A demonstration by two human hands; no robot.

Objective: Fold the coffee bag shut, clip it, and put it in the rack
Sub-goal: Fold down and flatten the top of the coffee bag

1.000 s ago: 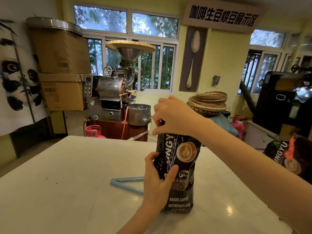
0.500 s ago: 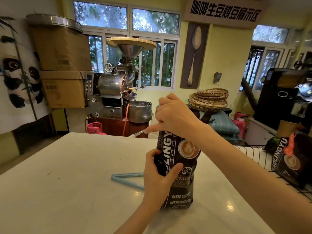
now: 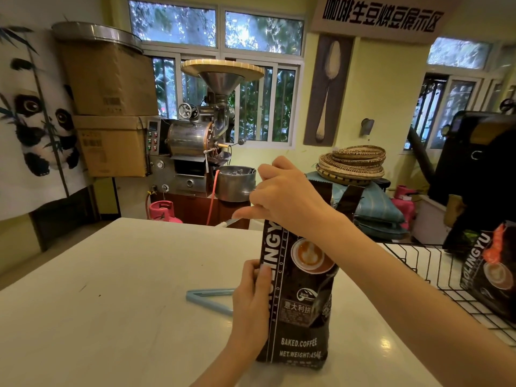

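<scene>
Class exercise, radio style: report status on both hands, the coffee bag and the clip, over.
Left hand grips coffee bag at its side, bag upright on table. Right hand pinches bag top, not yet folded. Blue clip lies unused behind left hand. Rack right, path unobstructed.

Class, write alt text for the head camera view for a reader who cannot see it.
A person's left hand steadies an upright black printed coffee bag on a white table while the right hand works at its top. A light blue plastic clip lies behind the bag, a black wire rack to the right.
</scene>
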